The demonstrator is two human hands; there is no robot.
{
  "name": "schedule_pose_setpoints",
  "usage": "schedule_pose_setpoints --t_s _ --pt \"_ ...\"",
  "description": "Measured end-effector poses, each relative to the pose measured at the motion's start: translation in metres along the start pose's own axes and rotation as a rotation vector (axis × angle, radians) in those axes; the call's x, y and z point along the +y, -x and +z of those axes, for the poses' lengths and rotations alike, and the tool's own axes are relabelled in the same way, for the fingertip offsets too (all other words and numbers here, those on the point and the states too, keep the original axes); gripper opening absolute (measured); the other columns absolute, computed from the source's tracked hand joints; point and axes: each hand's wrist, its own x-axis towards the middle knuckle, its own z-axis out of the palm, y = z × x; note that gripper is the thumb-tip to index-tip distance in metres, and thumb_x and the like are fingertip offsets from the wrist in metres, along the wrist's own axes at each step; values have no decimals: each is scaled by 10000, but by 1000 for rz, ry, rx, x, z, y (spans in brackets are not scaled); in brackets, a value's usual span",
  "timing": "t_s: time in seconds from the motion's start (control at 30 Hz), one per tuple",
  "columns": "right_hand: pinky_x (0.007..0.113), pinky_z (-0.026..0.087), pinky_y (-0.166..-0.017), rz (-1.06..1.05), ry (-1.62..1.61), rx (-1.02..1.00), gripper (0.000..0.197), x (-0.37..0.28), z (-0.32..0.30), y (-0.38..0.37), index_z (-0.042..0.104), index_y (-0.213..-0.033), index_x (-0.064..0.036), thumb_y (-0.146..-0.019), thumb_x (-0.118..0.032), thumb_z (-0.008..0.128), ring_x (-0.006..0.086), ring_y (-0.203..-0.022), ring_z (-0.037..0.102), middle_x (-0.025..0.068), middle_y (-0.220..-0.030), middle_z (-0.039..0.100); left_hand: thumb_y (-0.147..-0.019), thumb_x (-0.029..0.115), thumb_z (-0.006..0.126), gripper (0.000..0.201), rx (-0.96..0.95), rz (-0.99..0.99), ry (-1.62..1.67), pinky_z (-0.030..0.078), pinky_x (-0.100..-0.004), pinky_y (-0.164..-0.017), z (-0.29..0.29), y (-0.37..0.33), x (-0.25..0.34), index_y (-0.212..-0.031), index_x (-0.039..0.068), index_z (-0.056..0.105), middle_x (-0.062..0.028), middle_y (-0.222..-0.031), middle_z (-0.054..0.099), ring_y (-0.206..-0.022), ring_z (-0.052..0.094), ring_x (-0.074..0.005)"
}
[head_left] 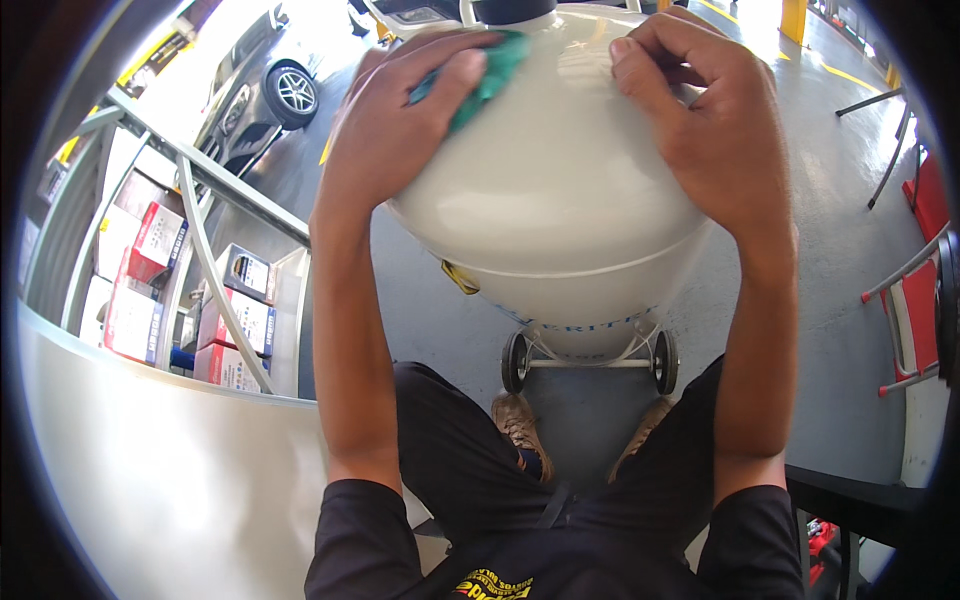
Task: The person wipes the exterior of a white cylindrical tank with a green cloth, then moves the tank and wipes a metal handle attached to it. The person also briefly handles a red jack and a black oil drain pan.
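Observation:
A large cream-white tank (540, 210) with a rounded top stands upright between my feet, on an axle with two small black wheels. My left hand (405, 110) is closed on a green cloth (500, 75) and presses it against the upper left of the tank's dome. On the tank's right side, my right hand (700, 110) is curled, thumb close to the index finger, resting on or just beside the surface; whatever it may hold is hidden. A dark cap (513, 10) shows at the tank's top, cut off by the frame edge.
At left, a metal rack (200, 160) holds several red, white and blue boxes (235, 320). A pale panel (180, 470) fills the lower left. A grey car (260, 90) stands beyond. Red folding chairs (915, 300) are at right, a black table edge (850, 490) at lower right.

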Motion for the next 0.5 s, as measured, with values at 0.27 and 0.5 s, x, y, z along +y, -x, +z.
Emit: schedule_pose_setpoints --t_s 0.27,0.5 --pt "418 504 -728 -28 165 32 207 -21 1 5 637 -827 39 -920 -129 715 335 -747 648 183 -822 640 -1066 327 591 391 -23 200 -145 467 -414 -1129 14 -6 50 -1349 112 755 -129 -1365 736 -1240 669 -316" --pt "418 509 -742 -29 87 -5 190 -3 -1 1 647 -838 38 -921 -119 713 338 -782 667 181 -839 651 -1067 357 608 430 -10 122 -19 469 -417 -1139 13 -5 42 -1359 70 737 -165 -1376 724 -1321 648 -341"
